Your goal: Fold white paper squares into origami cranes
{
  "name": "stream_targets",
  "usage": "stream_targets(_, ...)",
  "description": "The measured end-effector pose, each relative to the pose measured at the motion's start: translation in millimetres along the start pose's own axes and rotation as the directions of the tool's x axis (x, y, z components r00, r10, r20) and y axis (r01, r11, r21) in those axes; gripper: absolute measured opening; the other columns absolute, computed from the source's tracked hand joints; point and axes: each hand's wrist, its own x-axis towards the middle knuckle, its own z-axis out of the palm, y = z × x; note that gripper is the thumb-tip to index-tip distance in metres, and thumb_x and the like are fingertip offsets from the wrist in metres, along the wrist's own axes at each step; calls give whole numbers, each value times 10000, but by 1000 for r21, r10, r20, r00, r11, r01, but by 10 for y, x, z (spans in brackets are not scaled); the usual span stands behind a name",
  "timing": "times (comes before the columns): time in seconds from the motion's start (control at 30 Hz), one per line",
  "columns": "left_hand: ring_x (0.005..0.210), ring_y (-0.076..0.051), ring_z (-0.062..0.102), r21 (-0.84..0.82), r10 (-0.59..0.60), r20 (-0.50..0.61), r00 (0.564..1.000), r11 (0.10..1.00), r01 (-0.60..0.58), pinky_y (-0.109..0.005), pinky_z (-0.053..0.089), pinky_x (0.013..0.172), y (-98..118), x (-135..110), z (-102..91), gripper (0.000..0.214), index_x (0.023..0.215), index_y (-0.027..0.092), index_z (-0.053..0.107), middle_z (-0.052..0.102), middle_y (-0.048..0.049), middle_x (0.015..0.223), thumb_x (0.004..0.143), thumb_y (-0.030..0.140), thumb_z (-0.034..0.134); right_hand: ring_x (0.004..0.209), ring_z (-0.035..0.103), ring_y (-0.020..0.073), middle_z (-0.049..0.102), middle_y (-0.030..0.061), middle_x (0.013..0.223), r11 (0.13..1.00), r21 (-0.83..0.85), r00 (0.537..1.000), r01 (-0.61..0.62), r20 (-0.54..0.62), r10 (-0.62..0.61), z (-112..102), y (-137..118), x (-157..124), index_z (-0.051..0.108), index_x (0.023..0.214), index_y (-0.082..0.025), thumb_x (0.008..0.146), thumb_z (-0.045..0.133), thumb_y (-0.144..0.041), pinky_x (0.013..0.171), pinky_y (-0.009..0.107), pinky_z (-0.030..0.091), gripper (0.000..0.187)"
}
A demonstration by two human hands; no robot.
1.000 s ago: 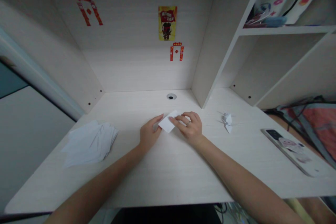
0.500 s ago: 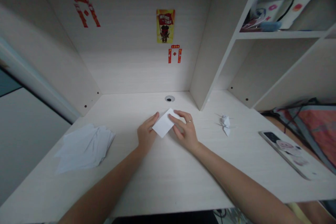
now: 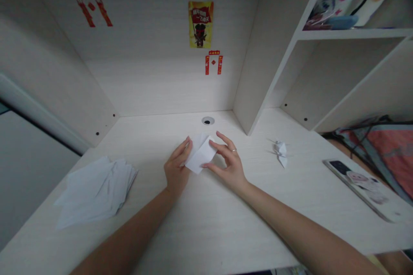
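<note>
A small folded white paper (image 3: 200,154) lies at the middle of the pale wooden desk (image 3: 206,215), its top flap lifted a little. My left hand (image 3: 176,167) pinches the paper's left edge with fingers and thumb. My right hand (image 3: 227,161) grips its right side, thumb under the near corner and fingers curled over the far edge; a ring shows on one finger.
A loose stack of white paper sheets (image 3: 93,189) lies at the left of the desk. A folded paper crane (image 3: 280,150) sits to the right, and a phone (image 3: 361,184) lies further right. A shelf divider (image 3: 258,73) stands behind, by a cable hole (image 3: 208,120).
The paper was pressed flat under both hands; now its upper layer is raised and my right fingers have spread and lifted from the desk. The camera view has shifted slightly.
</note>
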Motion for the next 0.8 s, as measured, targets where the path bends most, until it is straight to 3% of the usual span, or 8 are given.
stream_targets(0.07,1146,-200,526,3,-8,-12,1000,1000,8,-348,415,994,-1,-4,11,443,1190,277,566,534,-15,1292,769,140,546,1001,558,228,367,98,1383,999,-40,1000,18,7,-17,-5,5,2,568,1170,-315,645,757,-290,863,405,460,558)
stream_targets(0.23,1121,-198,540,-27,-38,-23,999,999,38,-342,428,971,-3,-9,26,428,1175,296,576,539,-10,1286,774,149,550,1131,489,248,510,83,1266,999,-47,1000,11,21,-10,0,14,6,627,1100,-309,678,733,-256,921,404,415,438)
stream_targets(0.37,1151,-210,509,-83,-111,-27,993,991,109,-352,391,994,-6,11,15,419,1139,296,607,527,-9,1296,750,145,569,1113,506,233,541,82,1216,985,122,992,-125,2,126,24,38,9,658,1046,-296,680,729,-254,923,391,426,374)
stream_targets(0.47,1205,-214,453,-194,-247,15,969,950,245,-340,335,1029,-14,48,22,482,1185,284,573,509,-11,1316,726,138,593,1108,509,227,547,73,1208,927,296,971,-232,13,239,7,79,41,674,1009,-286,675,727,-253,891,366,450,340)
stream_targets(0.57,1095,-199,545,-427,-466,102,879,777,462,-316,409,943,-34,99,60,629,1336,264,393,592,-39,1218,746,210,604,926,579,181,593,53,1138,861,382,935,-337,24,355,-62,146,103,692,962,-270,650,740,-254,783,316,474,316)
stream_targets(0.63,948,-191,618,-567,-588,189,786,588,576,-315,470,838,-52,130,92,651,1370,247,329,651,-50,1110,774,298,584,702,576,126,658,18,886,816,397,898,-420,51,438,-119,205,147,693,960,-262,620,758,-257,673,282,464,346)
stream_targets(0.73,878,-219,638,-662,-632,370,681,335,670,-321,501,737,-66,161,120,502,1212,169,531,666,-92,1058,785,432,550,596,532,104,635,-17,672,750,425,857,-508,162,488,-183,293,195,699,947,-239,585,774,-268,607,259,431,371)
stream_targets(0.8,855,-240,643,-667,-619,450,644,247,703,-327,504,698,-52,170,113,479,1086,146,606,684,-110,1000,765,498,554,519,477,86,580,-42,558,734,413,840,-539,201,504,-203,337,209,703,945,-223,566,783,-268,554,243,406,390)
